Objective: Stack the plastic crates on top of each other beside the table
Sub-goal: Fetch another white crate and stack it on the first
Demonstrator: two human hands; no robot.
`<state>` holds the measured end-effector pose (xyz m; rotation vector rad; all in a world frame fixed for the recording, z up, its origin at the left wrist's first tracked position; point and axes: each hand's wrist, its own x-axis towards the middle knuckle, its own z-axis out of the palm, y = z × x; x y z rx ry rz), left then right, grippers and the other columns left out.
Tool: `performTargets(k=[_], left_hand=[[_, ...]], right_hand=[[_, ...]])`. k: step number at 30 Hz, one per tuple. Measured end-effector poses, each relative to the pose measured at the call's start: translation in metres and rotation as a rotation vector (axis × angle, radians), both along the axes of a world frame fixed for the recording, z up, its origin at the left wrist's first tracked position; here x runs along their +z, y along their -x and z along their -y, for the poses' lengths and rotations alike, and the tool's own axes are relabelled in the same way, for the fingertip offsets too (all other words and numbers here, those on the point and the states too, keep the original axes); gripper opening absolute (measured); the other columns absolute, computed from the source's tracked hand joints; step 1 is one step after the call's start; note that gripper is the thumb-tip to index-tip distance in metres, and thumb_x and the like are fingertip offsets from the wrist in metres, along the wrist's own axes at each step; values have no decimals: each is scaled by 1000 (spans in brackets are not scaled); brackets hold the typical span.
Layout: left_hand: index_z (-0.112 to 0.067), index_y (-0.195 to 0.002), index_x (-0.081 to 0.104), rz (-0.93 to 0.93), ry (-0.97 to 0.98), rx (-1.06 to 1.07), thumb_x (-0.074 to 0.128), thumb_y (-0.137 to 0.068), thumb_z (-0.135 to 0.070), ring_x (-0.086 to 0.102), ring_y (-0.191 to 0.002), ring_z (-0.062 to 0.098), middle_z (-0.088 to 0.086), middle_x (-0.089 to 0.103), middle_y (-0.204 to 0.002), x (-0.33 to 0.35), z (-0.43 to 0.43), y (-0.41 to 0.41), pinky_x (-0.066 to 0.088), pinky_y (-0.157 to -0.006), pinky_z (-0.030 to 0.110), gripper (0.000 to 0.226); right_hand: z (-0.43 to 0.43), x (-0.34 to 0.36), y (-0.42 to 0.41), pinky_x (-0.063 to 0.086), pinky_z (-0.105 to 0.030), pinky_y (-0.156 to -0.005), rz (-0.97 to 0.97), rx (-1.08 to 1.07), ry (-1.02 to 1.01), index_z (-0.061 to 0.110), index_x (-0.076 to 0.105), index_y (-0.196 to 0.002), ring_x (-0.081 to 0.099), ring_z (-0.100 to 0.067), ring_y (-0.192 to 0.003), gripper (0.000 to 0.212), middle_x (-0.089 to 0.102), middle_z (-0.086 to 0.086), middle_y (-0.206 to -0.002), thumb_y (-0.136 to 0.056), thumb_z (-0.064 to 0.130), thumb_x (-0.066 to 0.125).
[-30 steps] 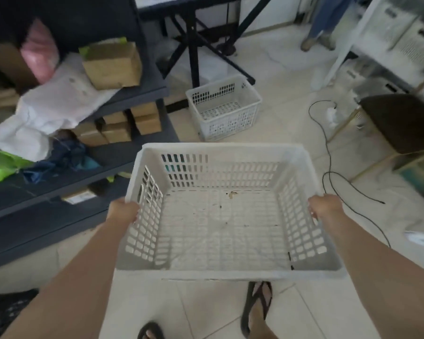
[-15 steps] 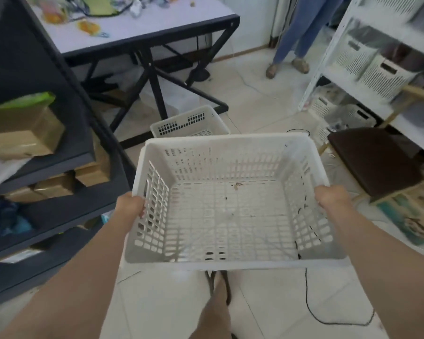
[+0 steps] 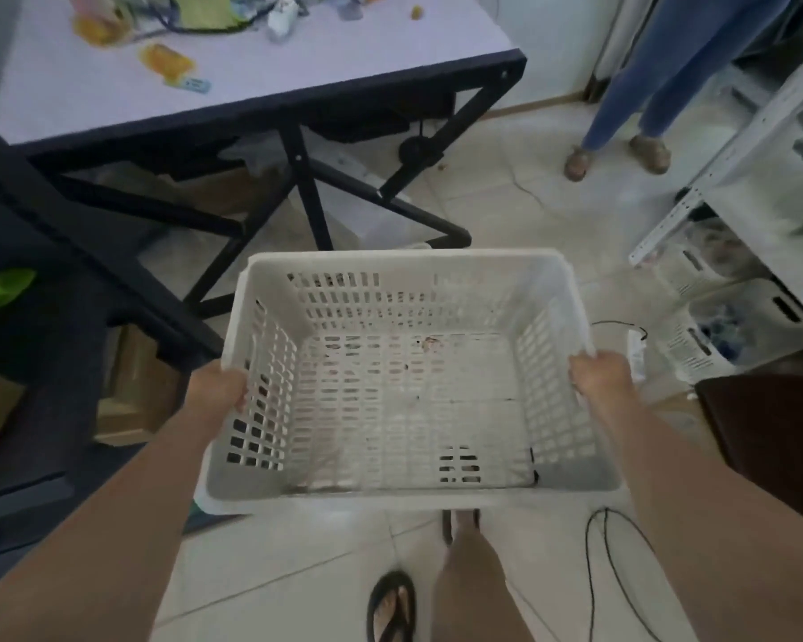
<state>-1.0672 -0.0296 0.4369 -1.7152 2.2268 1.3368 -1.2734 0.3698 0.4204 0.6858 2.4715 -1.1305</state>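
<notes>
I hold a white slotted plastic crate [image 3: 404, 400] level in front of me, above the tiled floor. My left hand [image 3: 221, 386] grips its left rim and my right hand [image 3: 598, 375] grips its right rim. The crate is empty apart from a few specks on its bottom. It hangs just in front of the black-framed table [image 3: 270, 71] with a pale top. The second white crate that stood on the floor by the table leg is hidden behind the held crate.
A dark shelving unit [image 3: 43, 280] with cardboard boxes stands at the left. White shelving [image 3: 761, 187] with baskets and a dark stool [image 3: 774, 437] are at the right. A black cable [image 3: 617, 572] lies on the floor. Another person's legs [image 3: 635, 81] stand at the far right.
I have walked toward the table with the crate held in both hands. The floor crate, visible earlier beyond the held crate, has passed out of sight behind it.
</notes>
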Motion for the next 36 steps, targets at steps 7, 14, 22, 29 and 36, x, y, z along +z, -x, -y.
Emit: performTargets(k=[7,14,22,29,36], left_hand=[[1,-93,55,-9,-17,131,49,-92,-2,46,-56,20,11,50,-65,-47,46,99,41,-57,30,6],[2,-104,59,0,-84,281,50,-92,0,48,-60,17,10,53,-69,-92,96,170,45,-56,25,15],[0,-103,56,10,-82,308,47,-91,6,46,-56,18,9,50,-66,-178,158,238,45,-37,13,16],[1,-110,59,24,-48,330,60,-87,-8,62,-82,32,6,59,-75,-233,193,262,53,-79,39,26],[-3,-144,30,106,-165,232,60,-90,-13,53,-117,35,22,48,-138,-175,174,270,46,-96,40,63]], right_hand=[[89,-50,160,45,-31,-68,18,165,27,5,60,-85,53,-23,-66,15,56,-9,-72,-92,13,51],[171,-91,274,41,-28,-68,33,262,-23,7,56,-67,54,-23,-71,26,54,-6,-65,-91,14,56],[247,-175,347,44,-31,-69,-16,320,-59,1,68,-94,58,-27,-76,15,60,-14,-84,-89,14,60],[282,-237,368,40,-25,-62,-8,291,-65,7,65,-98,53,-25,-72,16,56,-14,-86,-89,2,52],[285,-174,361,46,-30,-88,80,381,-109,10,46,-141,58,-26,-100,54,59,-12,-113,-87,4,54]])
